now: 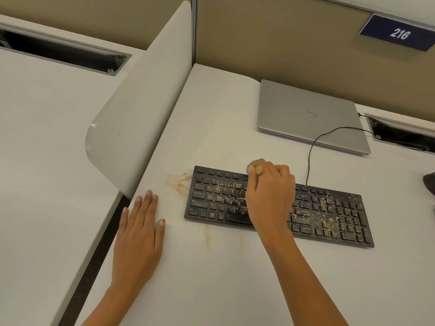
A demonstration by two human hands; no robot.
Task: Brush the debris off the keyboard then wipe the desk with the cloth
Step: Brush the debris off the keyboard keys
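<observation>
— What's on that desk?

— The pale desk [235, 274] runs from a divider [141, 102] on the left to a closed grey laptop [306, 114] at the back. The black keyboard [334, 231] lies across the middle, in front of the laptop and apart from it. Its cable [312, 151] loops back toward a slot in the desk.

— And the hands?

— The left hand [138, 234] lies flat on the desk, fingers straight, holding nothing. It is left of the keyboard and not touching it. The right hand [270, 196] is over the keyboard's middle, fingers curled round a brush [259, 170]. Only the wooden end of the handle shows above the fist; the bristles are hidden underneath.

— Which step, then?

— The brushing, I'd say, perhaps half done. The crumbs [326, 222] lie thick on the right half of the keys and thinner on the left. A small drift [180, 183] sits on the desk just beside the keyboard's left end, with a thin trail in front.

— Next?

— Likely the brush must reach the right-hand keys and sweep between them, lightly, so the bits don't scatter. Wiping comes after. I see no cloth from here, so it would need fetching.
</observation>
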